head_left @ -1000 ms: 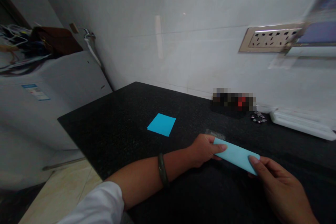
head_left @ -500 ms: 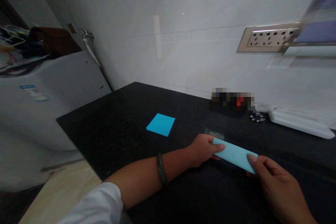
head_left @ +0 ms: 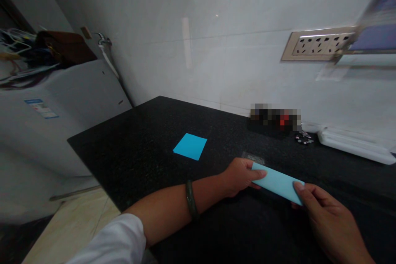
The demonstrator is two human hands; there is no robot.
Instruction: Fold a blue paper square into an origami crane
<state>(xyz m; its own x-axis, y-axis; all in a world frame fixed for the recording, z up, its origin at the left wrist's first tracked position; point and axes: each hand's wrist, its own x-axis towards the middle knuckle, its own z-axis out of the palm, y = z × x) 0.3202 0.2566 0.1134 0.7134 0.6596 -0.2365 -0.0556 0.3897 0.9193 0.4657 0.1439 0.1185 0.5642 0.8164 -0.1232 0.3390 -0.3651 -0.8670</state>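
Observation:
Between my two hands is a narrow, pale blue strip of folded paper [head_left: 277,183], held just above the black countertop [head_left: 130,148]. My left hand [head_left: 241,177] pinches its left end, thumb on top and fingers underneath. At the other end my right hand [head_left: 324,206] grips it the same way, thumb pressed on the near corner. The strip slants down to the right and looks flat. A brighter blue square of paper [head_left: 190,147] lies on the countertop, to the left of my left hand and apart from it.
Along the wall sit a blurred-out dark and red object [head_left: 275,116], a beaded trinket [head_left: 304,137] and a long white case [head_left: 355,145]. A small clear piece [head_left: 253,158] lies behind my left hand. Left of the counter stands a white appliance [head_left: 83,90] with a brown bag [head_left: 66,47] on top.

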